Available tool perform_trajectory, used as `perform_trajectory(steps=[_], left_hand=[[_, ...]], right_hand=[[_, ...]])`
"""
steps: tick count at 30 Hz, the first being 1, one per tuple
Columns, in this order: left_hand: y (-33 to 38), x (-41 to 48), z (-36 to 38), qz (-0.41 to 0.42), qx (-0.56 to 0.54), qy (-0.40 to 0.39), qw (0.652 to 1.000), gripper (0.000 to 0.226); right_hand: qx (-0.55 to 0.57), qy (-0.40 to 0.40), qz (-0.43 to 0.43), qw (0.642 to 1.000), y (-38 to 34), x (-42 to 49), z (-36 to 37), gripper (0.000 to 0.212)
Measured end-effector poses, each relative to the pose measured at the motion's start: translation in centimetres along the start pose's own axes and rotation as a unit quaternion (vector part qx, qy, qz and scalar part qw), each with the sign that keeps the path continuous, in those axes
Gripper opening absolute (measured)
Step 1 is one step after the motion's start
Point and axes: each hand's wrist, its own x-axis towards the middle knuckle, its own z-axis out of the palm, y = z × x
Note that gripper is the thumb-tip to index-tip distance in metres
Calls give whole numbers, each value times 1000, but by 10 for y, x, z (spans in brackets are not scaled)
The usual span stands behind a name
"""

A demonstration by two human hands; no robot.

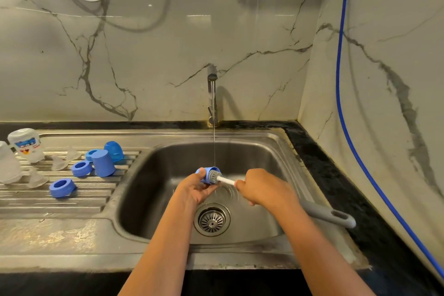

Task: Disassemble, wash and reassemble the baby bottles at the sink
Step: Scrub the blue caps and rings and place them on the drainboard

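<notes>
Left hand: grips small blue plastic cap over steel sink basin.
Right hand: clamped on white-stemmed, grey-bristled brush, head inside cap.
Risk: wet cap could slip if scrubbing pushes hard.

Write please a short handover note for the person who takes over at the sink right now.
Left hand holds a blue plastic cap under the thin tap stream. Right hand grips the grey-handled bottle brush, bristles inside the cap.
On the steel drainboard: two clear bottles, three clear teats, three blue rings, two more blue caps.
Done: disassembly. To do: finish this cap, then reassemble. Whether the drainboard parts are already washed, I cannot tell.
</notes>
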Motion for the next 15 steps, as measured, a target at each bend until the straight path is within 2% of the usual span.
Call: perform_trajectory(steps=[3, 6, 10, 15], left_hand=[[-3, 0, 2, 3, 24, -4, 1000, 16], [-7, -3, 5, 8, 55, -12, 998, 15], [-9, -2, 4, 12, 86, -12, 996, 12], [-1, -4, 2, 28, 40, -3, 999, 10]], right_hand=[[10, 19, 27, 999, -1, -4, 2, 26], [6, 5, 46, 999, -5, 1, 7, 27], [0, -27, 11, 1000, 0, 6, 14, 23], [49, -42, -3, 998, 19, 6, -4, 49]])
